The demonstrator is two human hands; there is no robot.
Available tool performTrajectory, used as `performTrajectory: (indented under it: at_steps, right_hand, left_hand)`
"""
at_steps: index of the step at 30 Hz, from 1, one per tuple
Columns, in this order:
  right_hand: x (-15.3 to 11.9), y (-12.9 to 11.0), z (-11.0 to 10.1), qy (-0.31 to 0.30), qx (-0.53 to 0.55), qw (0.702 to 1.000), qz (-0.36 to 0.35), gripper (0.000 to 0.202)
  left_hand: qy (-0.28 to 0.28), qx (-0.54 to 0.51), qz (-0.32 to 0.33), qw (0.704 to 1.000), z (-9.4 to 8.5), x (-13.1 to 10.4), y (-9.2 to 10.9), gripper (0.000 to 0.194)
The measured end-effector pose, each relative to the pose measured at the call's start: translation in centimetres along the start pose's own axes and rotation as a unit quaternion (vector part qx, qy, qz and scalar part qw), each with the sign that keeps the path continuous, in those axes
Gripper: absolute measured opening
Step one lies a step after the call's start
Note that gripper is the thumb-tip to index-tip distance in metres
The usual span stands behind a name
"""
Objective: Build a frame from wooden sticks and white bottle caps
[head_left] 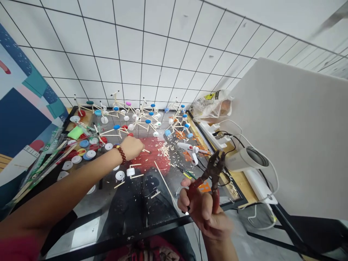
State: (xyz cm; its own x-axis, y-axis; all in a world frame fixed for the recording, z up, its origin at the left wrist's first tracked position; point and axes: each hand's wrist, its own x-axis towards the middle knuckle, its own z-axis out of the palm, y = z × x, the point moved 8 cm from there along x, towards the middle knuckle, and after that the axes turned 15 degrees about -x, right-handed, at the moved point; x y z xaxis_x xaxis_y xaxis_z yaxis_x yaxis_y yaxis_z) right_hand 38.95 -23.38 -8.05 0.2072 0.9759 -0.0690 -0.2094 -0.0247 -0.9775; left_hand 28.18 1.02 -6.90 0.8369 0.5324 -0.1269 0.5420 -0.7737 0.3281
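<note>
Right hand [208, 214] up close to the camera, fingers wrapped round the red handles of some rusty pliers [214, 168], with their jaws a bit apart and pointing away toward the wall. White tiled wall [130, 47] with dark grout lines fills the back, a big pale panel [288, 137] stands to the right, and a colourful printed board [21, 94] is on the left.

Under all that is a dark-framed bench [108, 203] with a shiny see-through top; you can see the person's legs [146, 203] below it. There's a reddish patch [154, 159] in the middle with pale shavings [164, 148] scattered over its right side. Left hand [132, 148] is over that patch, fingers curled in, with a short stick [146, 151] right at the fingertips. Can't tell if it's actually gripped. So the pliers are nearer the camera and to the right of that stick, well apart from it.

Stick models [148, 121] on coloured caps crowd the back edge, near a plastic bag [212, 107]. White glue gun [190, 149] lies just beyond the pliers. Packaged brushes [43, 163], a green sponge [75, 132] and loose caps [76, 159] are on the left.
</note>
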Motion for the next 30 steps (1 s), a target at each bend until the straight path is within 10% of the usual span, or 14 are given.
performTrajectory:
  at_steps: [7, 9, 11, 15, 18, 22, 30]
  right_hand:
    - [0.0, 2.0, 0.5, -0.045, -0.114, 0.992, -0.006, 0.023]
    - [0.5, 2.1, -0.1, -0.029, -0.225, 0.974, -0.007, 0.022]
    - [1.4, 2.0, -1.1, 0.012, -0.359, 0.933, -0.014, 0.02]
    - [2.7, 1.8, -1.8, 0.058, -0.495, 0.867, -0.034, 0.021]
    - [2.5, 2.5, -0.8, 0.015, -0.452, 0.892, -0.015, 0.022]
    - [1.3, 3.2, 1.8, -0.073, -0.393, 0.916, 0.027, 0.022]
    - [1.6, 2.8, 4.1, -0.083, -0.414, 0.906, 0.019, 0.021]
  left_hand:
    - [0.018, -0.059, -0.036, 0.997, 0.6, -2.2, -0.6, 0.032]
    - [0.084, -0.246, -0.041, 0.965, -0.8, -5.1, 0.1, 0.032]
    - [0.104, -0.469, -0.038, 0.876, -0.5, -8.2, 1.2, 0.025]
    - [0.076, -0.784, -0.114, 0.605, 4.4, -12.3, 2.8, 0.026]
    - [0.035, -0.837, -0.173, 0.517, 7.9, -13.1, 3.7, 0.03]
    - [0.024, -0.847, -0.21, 0.488, 9.4, -12.9, 3.8, 0.037]
    - [0.037, -0.824, -0.201, 0.528, 10.0, -12.8, 3.8, 0.043]
